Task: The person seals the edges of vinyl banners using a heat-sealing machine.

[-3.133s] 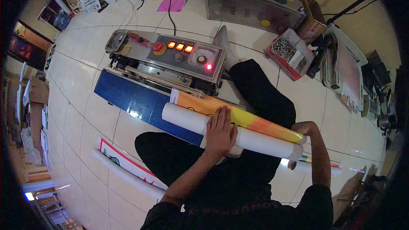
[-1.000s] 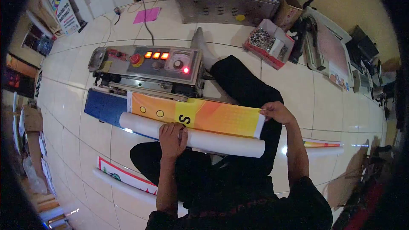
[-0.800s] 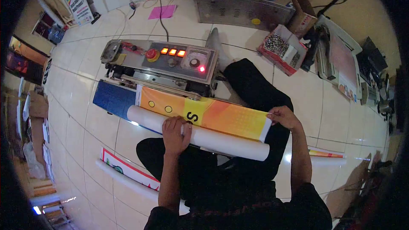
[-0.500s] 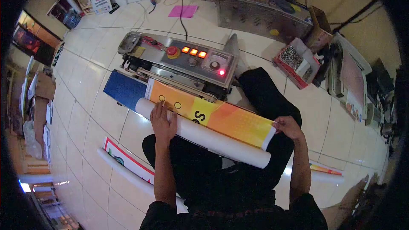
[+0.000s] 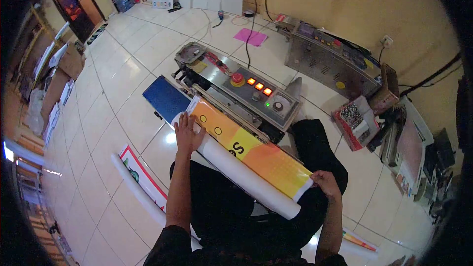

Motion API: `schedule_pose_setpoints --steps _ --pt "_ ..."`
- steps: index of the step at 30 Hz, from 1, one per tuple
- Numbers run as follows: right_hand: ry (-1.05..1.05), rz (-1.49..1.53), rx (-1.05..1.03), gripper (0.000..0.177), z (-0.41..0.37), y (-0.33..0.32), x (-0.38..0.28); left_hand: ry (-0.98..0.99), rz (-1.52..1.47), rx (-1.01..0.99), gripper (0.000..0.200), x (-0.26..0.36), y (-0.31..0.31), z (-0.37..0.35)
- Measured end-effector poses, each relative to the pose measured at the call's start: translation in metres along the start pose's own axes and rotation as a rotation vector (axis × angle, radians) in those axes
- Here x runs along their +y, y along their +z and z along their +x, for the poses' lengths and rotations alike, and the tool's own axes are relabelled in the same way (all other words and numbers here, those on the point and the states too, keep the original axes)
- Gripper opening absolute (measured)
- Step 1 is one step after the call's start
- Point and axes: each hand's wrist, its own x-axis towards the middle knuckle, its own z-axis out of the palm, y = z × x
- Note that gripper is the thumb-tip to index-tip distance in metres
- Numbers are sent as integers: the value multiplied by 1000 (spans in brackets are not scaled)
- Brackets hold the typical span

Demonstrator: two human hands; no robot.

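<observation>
A yellow and orange printed banner, partly wound into a white roll, lies slantwise over my lap, along the front of a metal band sealing machine. My left hand lies flat on the roll's upper left end, fingers stretched out and slightly apart. At the banner's lower right edge, my right hand pinches the corner between thumb and fingers. The far edge of the banner is against the machine's front, beside a blue conveyor belt. Three orange switches and a green light glow on the machine's panel.
A second metal machine stands by the wall. Right of me are a red box of small metal pieces and a cardboard box. Another rolled print lies on the tiles at left. A pink sheet is behind the machine.
The view has shifted and tilted, so the scene sits differently. The panel's small red light is out and a green one is lit. Both hands keep their places on the banner and roll.
</observation>
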Motion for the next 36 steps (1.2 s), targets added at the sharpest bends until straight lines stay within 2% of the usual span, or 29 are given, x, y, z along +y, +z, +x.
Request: schedule_pose_setpoints --steps 2,10,15,18,27,33,36 --pt "-22 97 5 18 1 3 0 -27 21 7 65 -10 1 7" --pt "-35 125 35 16 11 13 1 -105 24 -71 67 -28 -1 26" --pt "-7 72 58 15 13 20 -9 -87 6 -48 68 -38 3 31" --pt "-76 92 29 15 22 18 0 -73 13 -42 67 -41 7 35" --pt "15 44 65 15 27 30 -18 -93 13 -46 66 -50 10 47" --pt "-41 35 91 20 32 38 -21 -94 11 -51 66 -55 8 55" --pt "-20 156 124 21 35 44 -24 -99 29 -61 66 -57 9 59"
